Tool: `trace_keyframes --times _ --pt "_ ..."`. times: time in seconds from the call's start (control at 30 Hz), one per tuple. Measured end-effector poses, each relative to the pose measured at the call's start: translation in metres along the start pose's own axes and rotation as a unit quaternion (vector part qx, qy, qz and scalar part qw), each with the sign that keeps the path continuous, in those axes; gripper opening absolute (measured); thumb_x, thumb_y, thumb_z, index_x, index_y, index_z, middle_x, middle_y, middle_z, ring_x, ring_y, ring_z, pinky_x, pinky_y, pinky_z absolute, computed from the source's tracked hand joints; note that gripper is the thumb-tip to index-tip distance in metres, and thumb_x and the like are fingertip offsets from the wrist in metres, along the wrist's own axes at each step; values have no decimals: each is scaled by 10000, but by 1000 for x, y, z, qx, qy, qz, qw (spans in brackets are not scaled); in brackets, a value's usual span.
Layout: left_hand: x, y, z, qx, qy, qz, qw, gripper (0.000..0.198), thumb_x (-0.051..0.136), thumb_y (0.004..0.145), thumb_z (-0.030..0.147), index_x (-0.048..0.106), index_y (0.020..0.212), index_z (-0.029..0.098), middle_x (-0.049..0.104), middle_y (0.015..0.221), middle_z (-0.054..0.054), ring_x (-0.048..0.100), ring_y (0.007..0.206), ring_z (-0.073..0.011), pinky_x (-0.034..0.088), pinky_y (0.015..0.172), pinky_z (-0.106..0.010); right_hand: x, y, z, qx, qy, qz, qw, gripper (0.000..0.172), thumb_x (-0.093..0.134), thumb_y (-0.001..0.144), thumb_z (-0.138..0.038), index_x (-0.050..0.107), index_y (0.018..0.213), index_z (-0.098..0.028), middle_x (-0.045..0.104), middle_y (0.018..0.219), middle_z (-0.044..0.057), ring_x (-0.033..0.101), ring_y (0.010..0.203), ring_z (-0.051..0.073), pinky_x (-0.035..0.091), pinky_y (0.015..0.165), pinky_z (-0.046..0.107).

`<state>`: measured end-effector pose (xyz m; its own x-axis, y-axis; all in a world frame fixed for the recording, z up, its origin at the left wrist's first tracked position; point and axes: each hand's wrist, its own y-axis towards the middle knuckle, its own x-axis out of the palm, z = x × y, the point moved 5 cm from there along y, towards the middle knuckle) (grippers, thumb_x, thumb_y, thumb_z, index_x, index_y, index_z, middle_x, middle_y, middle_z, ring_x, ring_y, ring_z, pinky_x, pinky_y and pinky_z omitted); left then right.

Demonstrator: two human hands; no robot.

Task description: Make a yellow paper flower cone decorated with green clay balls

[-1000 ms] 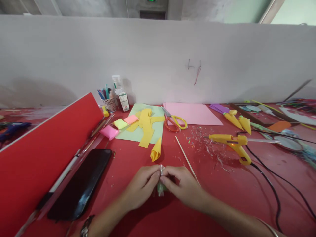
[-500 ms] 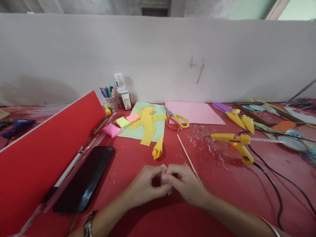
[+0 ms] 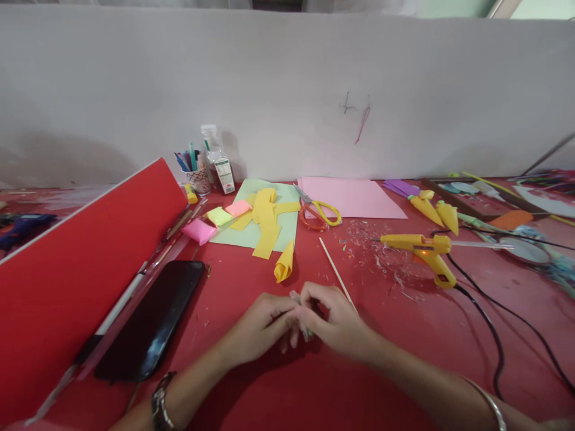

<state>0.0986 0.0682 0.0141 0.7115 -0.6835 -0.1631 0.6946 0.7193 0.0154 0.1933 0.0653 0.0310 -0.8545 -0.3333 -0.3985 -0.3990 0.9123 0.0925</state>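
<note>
My left hand [image 3: 260, 326] and my right hand [image 3: 335, 320] meet over the red table [image 3: 359, 371], fingertips pressed together. Both pinch a small pale green and white rolled paper piece [image 3: 302, 317], mostly hidden by the fingers. A yellow paper cone [image 3: 284, 263] lies just beyond my hands. A thin wooden stick [image 3: 336, 272] runs from near my right hand toward the back.
A black phone [image 3: 150, 326] and a raised red board [image 3: 76, 263] lie at the left. Yellow strips on green paper [image 3: 267, 221], scissors [image 3: 317, 212], pink paper [image 3: 353, 197], a pen cup [image 3: 195, 173] and bottle stand behind. A yellow glue gun [image 3: 424, 254] with black cables lies right.
My fingers have turned the small paper piece from upright to slanted and closed tighter round it. The view has tilted down a little.
</note>
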Motion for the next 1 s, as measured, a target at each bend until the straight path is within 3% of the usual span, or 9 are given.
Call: trace_keyframes --times 0.13,0.27,0.33,0.53,0.83,1.0 --pt "-2 -1 0 19 13 -6 1000 535 331 795 569 491 524 137 416 385 39 411 377 -60 335 434 -159 1 0 0 -50 -66 -31 996 321 548 711 -331 330 530 -181 376 490 -64 353 449 50 270 427 160" --pt "-2 -2 -2 33 17 -13 999 544 287 820 550 507 544 135 415 389 39 411 384 -63 333 452 -166 5 -1 -1 -62 -56 -80 993 251 493 772 -314 458 574 -163 498 520 -38 437 477 56 324 470 156" --pt "-4 -2 -2 31 35 10 999 517 279 840 512 486 548 140 389 400 50 370 373 -54 300 429 -159 4 -2 -3 -62 -73 -69 993 235 461 782 -274 484 578 -160 530 527 -23 457 486 63 338 485 161" --pt "-2 -1 7 25 65 25 997 429 226 880 369 420 560 159 413 470 40 390 438 -64 311 461 -162 -1 -1 -6 -42 -109 18 993 282 390 737 -203 382 458 -169 455 427 -31 363 398 50 286 418 159" --pt "-2 1 5 21 68 3 997 341 361 793 237 404 465 156 433 419 42 410 425 -57 313 469 -150 2 0 -3 -34 -155 -34 987 226 457 683 -216 309 516 -183 379 470 -56 354 438 54 255 437 169" --pt "0 -1 2 -6 128 -1 992 255 379 717 136 509 497 135 442 412 49 410 407 -48 284 432 -135 1 1 -1 -43 -158 -64 984 223 385 704 -138 281 511 -180 342 472 -55 328 445 55 235 458 180"
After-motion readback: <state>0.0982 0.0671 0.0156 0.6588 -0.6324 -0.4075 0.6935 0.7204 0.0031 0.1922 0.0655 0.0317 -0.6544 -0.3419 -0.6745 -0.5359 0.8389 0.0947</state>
